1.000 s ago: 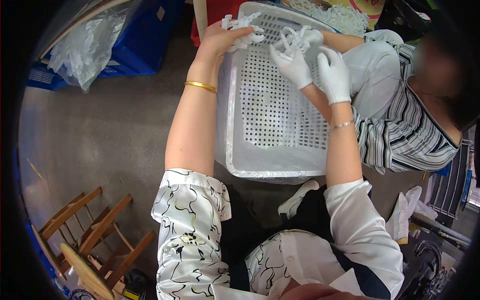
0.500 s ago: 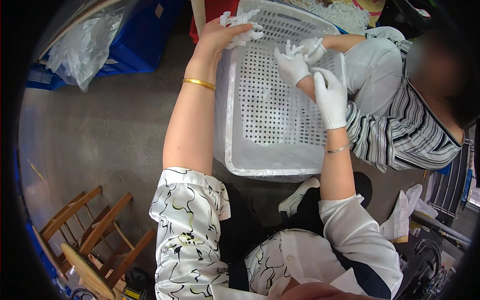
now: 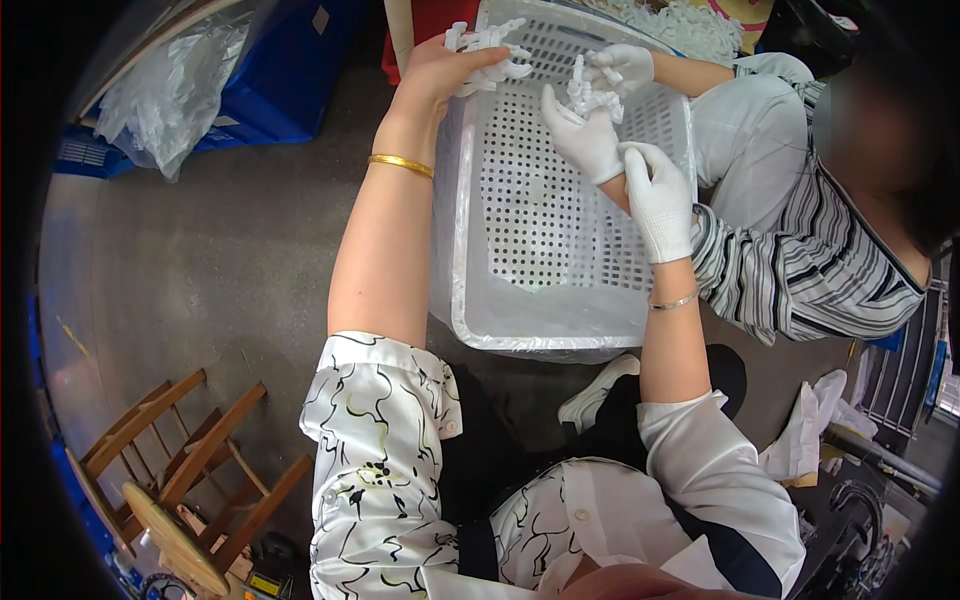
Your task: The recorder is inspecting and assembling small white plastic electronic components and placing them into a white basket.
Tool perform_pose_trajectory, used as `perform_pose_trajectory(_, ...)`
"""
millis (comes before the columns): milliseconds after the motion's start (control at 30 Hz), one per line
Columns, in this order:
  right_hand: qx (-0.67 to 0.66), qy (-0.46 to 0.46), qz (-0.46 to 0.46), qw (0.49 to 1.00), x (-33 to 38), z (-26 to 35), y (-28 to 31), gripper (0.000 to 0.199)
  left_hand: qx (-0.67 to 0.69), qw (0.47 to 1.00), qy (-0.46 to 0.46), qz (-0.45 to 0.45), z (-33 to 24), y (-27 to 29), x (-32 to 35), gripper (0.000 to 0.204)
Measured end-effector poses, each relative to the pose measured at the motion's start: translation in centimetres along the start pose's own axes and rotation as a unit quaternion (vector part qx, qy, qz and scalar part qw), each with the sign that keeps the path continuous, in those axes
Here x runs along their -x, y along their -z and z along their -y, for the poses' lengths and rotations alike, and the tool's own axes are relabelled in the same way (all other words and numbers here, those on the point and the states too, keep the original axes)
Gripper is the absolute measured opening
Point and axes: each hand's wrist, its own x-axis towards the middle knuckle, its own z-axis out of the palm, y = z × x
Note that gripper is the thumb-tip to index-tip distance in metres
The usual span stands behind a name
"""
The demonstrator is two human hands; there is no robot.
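The wearer's bare left hand is at the top centre of the frame, and from my remote seat I see its thumb and fingers grasping a loose cluster of small, branching white plastic pieces above the upper-left rim of a large rectangular white plastic basket with a perforated floor. The right hand, in a white knitted glove, is right of centre, just beside a co-worker's wrist; its fingers curl toward the thumb, and I cannot tell whether anything is pinched there. The co-worker, in a black-and-white striped top, reaches in from the right with white-gloved hands, more branching white plastic pieces at the fingers over the basket. Around the basket I make out a smooth dark grey floor that fills the left of the frame. A deep blue plastic bin takes the upper left, with a crumpled clear plastic bag hanging over its side. At the lower left I see brown wooden furniture legs and a round yellowish wooden seat; a heap of thin white strips is at the upper right, and a grey metal wire rack is at the right edge.
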Motion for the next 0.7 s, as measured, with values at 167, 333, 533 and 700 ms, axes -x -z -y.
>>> perform_pose_trajectory(167, 0.023, 0.025, -0.014, 0.999, 0.3, 0.6, 0.1, 0.026, 0.007, 1.000, 0.002, 0.003, -0.4, -0.3, 0.3, 0.044)
perform_pose_trajectory(333, 0.027, -0.017, 0.020, 0.999, 0.5, 1.5, 0.3, 0.027, 0.005, 1.000, 0.003, 0.003, -0.4, -0.2, 0.6, 0.043)
perform_pose_trajectory(533, 0.024, -0.020, 0.023, 0.999, 0.4, 1.1, -0.2, 0.027, 0.001, 1.000, 0.000, 0.000, -0.6, -0.4, 0.8, 0.043)
perform_pose_trajectory(700, 0.021, -0.015, 0.022, 0.999, 0.4, 1.0, -0.4, 0.027, -0.018, 1.000, 0.010, -0.007, -0.8, -0.4, 0.8, 0.043)
